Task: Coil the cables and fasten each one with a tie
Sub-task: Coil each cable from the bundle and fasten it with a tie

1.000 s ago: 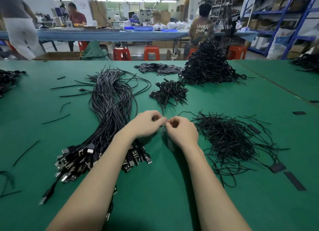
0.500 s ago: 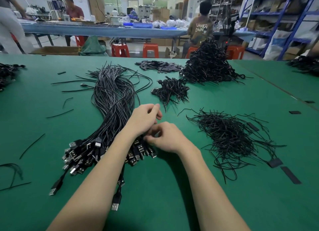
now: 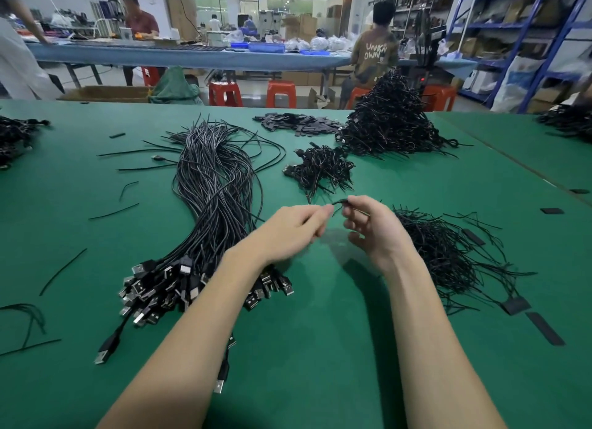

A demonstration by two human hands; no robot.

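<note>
Green surface [image 3: 320, 348] fills most of my view. Biggest item on it: long bundle of uncoiled black cables [image 3: 214, 191], running from mid-surface back toward me, USB plug ends fanned out under the left forearm. Far right, tall heap of finished coils [image 3: 389, 124]; a smaller heap of coils [image 3: 320, 171] just in front of it. Loose pile of black ties [image 3: 448, 252] lies beside the right wrist, touching the surface. Flat black strips [image 3: 298, 124] stacked at the far edge.

Both hands are raised over the bare patch between cable bundle and tie pile. Left hand [image 3: 293, 228]: fingers curled shut, thumb and index pinched together at the tip; what sits in the pinch is too small to tell. Right hand [image 3: 373, 227]: thumb and index closed on a thin black tie [image 3: 340, 202], its end sticking out leftward toward the left fingertips, nearly touching them. Remaining right fingers loosely spread below.
</note>
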